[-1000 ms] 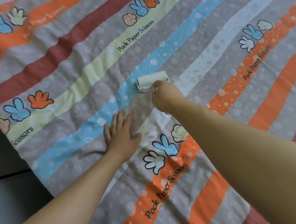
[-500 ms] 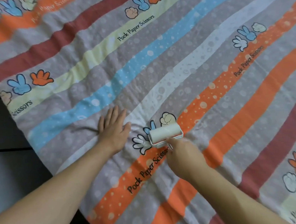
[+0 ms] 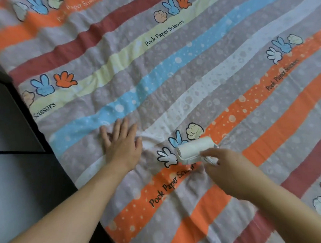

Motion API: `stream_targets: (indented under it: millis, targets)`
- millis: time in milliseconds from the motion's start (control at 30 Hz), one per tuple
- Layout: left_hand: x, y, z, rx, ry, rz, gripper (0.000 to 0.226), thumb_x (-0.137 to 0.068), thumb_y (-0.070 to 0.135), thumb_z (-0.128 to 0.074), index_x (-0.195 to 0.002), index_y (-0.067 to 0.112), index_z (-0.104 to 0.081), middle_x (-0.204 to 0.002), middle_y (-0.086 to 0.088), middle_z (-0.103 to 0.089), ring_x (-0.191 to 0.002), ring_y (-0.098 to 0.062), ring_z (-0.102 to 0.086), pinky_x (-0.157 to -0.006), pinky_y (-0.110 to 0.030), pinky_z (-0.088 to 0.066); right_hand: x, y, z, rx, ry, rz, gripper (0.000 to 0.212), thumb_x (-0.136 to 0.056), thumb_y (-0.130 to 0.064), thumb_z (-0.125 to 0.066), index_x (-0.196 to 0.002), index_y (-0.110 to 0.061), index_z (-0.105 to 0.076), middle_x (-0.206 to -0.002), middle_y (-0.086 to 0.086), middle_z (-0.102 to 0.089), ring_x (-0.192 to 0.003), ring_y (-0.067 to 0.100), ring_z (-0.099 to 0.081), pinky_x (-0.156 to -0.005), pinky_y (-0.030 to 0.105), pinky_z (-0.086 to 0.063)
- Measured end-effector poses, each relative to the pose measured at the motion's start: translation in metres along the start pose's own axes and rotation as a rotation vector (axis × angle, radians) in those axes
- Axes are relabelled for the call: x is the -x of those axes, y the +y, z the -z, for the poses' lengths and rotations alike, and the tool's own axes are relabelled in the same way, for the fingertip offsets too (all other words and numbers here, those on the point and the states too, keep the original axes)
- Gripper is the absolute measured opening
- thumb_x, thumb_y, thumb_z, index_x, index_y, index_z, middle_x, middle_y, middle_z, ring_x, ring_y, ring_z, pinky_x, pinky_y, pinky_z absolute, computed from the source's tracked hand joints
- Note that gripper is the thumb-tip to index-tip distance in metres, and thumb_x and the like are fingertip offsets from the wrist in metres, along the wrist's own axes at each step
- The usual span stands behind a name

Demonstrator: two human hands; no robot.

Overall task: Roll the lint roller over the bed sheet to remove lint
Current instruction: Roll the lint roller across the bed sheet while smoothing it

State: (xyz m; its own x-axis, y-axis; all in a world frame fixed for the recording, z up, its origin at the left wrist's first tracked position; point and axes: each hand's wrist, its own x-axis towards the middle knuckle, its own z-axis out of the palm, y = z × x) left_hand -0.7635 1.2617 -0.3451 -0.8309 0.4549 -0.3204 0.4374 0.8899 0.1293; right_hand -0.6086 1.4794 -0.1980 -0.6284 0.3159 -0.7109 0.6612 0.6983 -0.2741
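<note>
A striped bed sheet (image 3: 173, 81) with orange, blue, yellow, red and grey bands and printed cartoon hands fills most of the view. The white lint roller (image 3: 192, 150) lies on it near the printed blue and white hands, at the edge of an orange band. My right hand (image 3: 225, 171) grips the roller's handle from the near side, with one finger stretched along the roller's top. My left hand (image 3: 121, 146) lies flat on the grey band to the left of the roller, fingers spread, pressing the sheet down.
The sheet's left edge runs diagonally from the upper left to the bottom centre. Beyond it lie a dark floor (image 3: 22, 189) and a dark piece of furniture (image 3: 8, 115). Small wrinkles gather in the cloth between my two hands.
My right hand pulled the roller from the blue band toward me onto the orange band, then held it about there. My left hand stayed pressed flat on the sheet.
</note>
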Motion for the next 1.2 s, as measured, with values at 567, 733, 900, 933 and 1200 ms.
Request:
stream_targets:
  millis: [567,733,900,933,1200]
  targets:
    - [0.007,-0.039,-0.018,0.344,0.118,-0.110,0.077,-0.088,0.042,-0.022,-0.156,0.008,-0.031,-0.166,-0.003,-0.025,-0.154,-0.011,-0.012,-0.125,-0.038,0.008,-0.127,-0.115,-0.033,0.065,0.144,0.096,0.041,-0.089,-0.012,-0.044,-0.128,-0.017,-0.053,-0.112,0.014,-0.061,-0.092,0.032,-0.058,-0.078,0.035,-0.051]
    - [0.021,-0.035,-0.011,0.180,-0.007,-0.094,0.083,-0.088,0.055,-0.006,-0.161,0.017,-0.020,-0.170,0.003,-0.004,-0.155,-0.010,0.007,-0.122,-0.036,0.016,-0.065,-0.064,-0.070,0.086,0.071,0.056,0.040,-0.090,-0.017,-0.043,-0.127,-0.026,-0.055,-0.105,0.011,-0.066,-0.085,0.030,-0.059,-0.069,0.033,-0.049]
    - [0.036,-0.031,-0.011,0.047,-0.074,-0.070,0.076,-0.095,0.060,-0.007,-0.162,0.024,0.000,-0.167,0.002,0.020,-0.150,-0.012,0.029,-0.120,-0.046,0.021,-0.009,-0.036,-0.093,0.114,0.005,0.020,0.041,-0.094,-0.024,-0.042,-0.134,-0.032,-0.048,-0.112,0.007,-0.065,-0.100,0.026,-0.060,-0.074,0.036,-0.052]
    - [0.038,-0.031,-0.010,0.036,-0.081,-0.066,0.073,-0.099,0.058,-0.012,-0.162,0.025,0.003,-0.166,0.002,0.023,-0.149,-0.013,0.031,-0.120,-0.047,0.022,-0.002,-0.033,-0.095,0.118,-0.002,0.016,0.040,-0.095,-0.026,-0.042,-0.134,-0.033,-0.048,-0.113,0.005,-0.064,-0.102,0.025,-0.060,-0.075,0.035,-0.051]
    - [0.043,-0.036,-0.001,0.098,-0.058,-0.059,0.072,-0.103,0.052,-0.029,-0.162,0.025,0.002,-0.168,-0.003,0.019,-0.152,-0.014,0.025,-0.121,-0.047,0.018,0.015,-0.032,-0.056,0.229,-0.151,0.004,0.046,-0.089,-0.028,-0.045,-0.134,-0.038,-0.049,-0.123,-0.001,-0.063,-0.100,0.019,-0.062,-0.079,0.028,-0.050]
